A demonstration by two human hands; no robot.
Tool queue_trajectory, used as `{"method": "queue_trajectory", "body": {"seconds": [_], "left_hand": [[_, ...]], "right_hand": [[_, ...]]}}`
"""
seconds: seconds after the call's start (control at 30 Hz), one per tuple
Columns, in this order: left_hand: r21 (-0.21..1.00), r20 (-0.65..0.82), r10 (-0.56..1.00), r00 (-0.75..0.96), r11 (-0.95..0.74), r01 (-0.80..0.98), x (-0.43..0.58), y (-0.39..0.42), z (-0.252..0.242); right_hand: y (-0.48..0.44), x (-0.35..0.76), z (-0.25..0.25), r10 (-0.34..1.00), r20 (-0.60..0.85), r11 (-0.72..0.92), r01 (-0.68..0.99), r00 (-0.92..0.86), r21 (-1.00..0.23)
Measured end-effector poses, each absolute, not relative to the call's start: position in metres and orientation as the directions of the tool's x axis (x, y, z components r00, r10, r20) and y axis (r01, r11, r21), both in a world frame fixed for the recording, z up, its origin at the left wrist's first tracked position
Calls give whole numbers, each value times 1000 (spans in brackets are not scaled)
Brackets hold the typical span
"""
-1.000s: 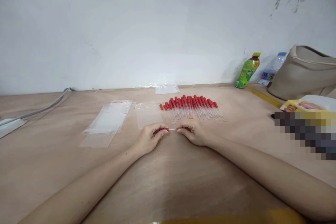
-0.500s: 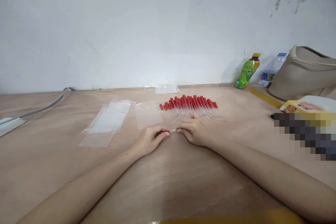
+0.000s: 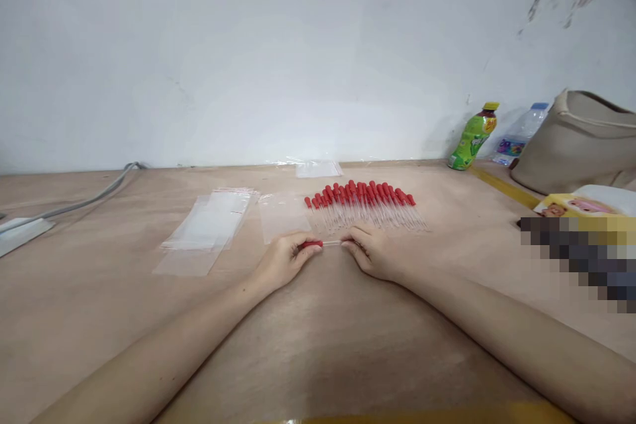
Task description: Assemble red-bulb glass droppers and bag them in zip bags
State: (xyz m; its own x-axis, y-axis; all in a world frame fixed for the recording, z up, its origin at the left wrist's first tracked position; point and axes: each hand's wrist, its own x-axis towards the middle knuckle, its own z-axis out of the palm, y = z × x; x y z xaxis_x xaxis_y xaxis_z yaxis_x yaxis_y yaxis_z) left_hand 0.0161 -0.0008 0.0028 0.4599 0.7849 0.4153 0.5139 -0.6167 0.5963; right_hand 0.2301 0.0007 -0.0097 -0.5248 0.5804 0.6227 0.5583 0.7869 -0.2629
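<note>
My left hand (image 3: 287, 258) is closed in a pinch around the red rubber bulb end of a clear dropper (image 3: 332, 243). Its thin tube spans the short gap to my right hand (image 3: 370, 253), whose thumb and fingers pinch the tip end. Whether it is one dropper or a few held together, I cannot tell. Just beyond my hands lies a row of several red-bulbed droppers (image 3: 358, 195), bulbs toward the wall and tips toward me. A single clear plastic bag (image 3: 284, 214) lies flat behind my left hand.
To the left is a stack of clear zip bags (image 3: 206, 225). Another bag pile (image 3: 318, 169) lies by the wall. A grey cable (image 3: 99, 193) runs along the far left. At right stand a green drink bottle (image 3: 474, 138), a water bottle (image 3: 521, 136), a beige bag (image 3: 581, 146) and a yellow packet (image 3: 561, 207).
My right fingers have drawn back from the dropper row and now pinch the tip end. More of the red bulb and tube shows between my hands. The view has shifted slightly.
</note>
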Motion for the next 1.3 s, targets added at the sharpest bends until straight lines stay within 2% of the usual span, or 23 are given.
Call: {"method": "queue_trajectory", "body": {"seconds": [0.37, 0.7, 0.83, 1.0, 1.17, 1.3], "left_hand": [[675, 341, 826, 449, -547, 495, 17, -7, -6], [675, 300, 812, 501, -552, 489, 16, -9, -9], [657, 320, 799, 510, -574, 489, 16, -8, -8], [631, 348, 784, 515, -601, 489, 16, -6, -10], [504, 441, 710, 548, -702, 503, 13, -3, -10], [390, 518, 601, 608, -799, 458, 10, 1, -3]], "right_hand": [[-10, 225, -4, 545, 649, 791, 582, -532, -188], [-11, 220, -3, 535, 583, 790, 606, -612, -88], [-12, 218, -2, 593, 540, 769, 620, -598, -158], [-15, 216, 0, 738, 404, 671, 651, -540, -356], [-13, 215, 2, 817, 248, 562, 626, -520, -540], [-14, 214, 10, 822, 170, 528, 618, -543, -582]]}}
